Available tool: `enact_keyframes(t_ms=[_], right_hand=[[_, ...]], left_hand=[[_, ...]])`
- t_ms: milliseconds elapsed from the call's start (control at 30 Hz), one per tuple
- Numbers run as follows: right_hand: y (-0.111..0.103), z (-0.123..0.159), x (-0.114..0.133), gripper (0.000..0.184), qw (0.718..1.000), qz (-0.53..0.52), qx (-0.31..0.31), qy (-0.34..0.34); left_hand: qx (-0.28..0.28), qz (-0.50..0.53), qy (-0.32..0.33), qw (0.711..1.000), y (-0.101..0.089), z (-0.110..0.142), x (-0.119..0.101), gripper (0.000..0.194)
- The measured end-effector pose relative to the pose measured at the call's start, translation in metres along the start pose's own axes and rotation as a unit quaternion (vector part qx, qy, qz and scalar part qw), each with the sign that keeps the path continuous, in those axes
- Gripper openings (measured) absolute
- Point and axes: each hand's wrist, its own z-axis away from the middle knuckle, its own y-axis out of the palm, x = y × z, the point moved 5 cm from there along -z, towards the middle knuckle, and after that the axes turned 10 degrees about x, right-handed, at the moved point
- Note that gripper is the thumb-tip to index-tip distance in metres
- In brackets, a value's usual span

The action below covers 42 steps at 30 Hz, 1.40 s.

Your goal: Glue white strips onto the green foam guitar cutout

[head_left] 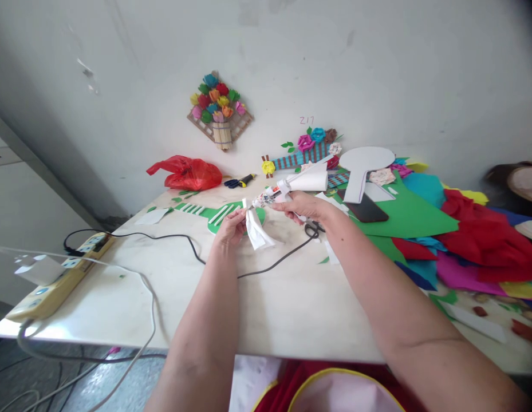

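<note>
My right hand (302, 206) is wrapped around a hot glue gun (283, 186), its nozzle pointing left. A white glue stick sticks out behind it. Between the fingers of my left hand (232, 226) is pinched a strip of white paper (257, 232), which hangs down and flares at its lower end. The nozzle is close to the top of this strip; whether they touch I cannot tell. Beneath and behind my hands lies a green paper shape (192, 210) with a round end and white strips across it. Scissors (312, 230) lie partly hidden by my right wrist.
A black cord crosses the table to a power strip (83, 254) at left. A red plastic bag (192, 173) and yellow-black pliers (240, 181) lie at the back. Right are a white cut-out (366, 157), a dark phone (363, 207) and piled coloured paper (476, 229). Paper flowers decorate the wall.
</note>
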Motion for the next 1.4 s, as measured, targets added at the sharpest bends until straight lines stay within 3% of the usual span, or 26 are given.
enact_keyframes(t_ms=[1400], right_hand=[[0.0012, -0.0041, 0.0015, 0.038, 0.999, 0.005, -0.024, -0.035]], left_hand=[[-0.006, 0.000, 0.006, 1.000, -0.0037, -0.0030, 0.0023, 0.021]])
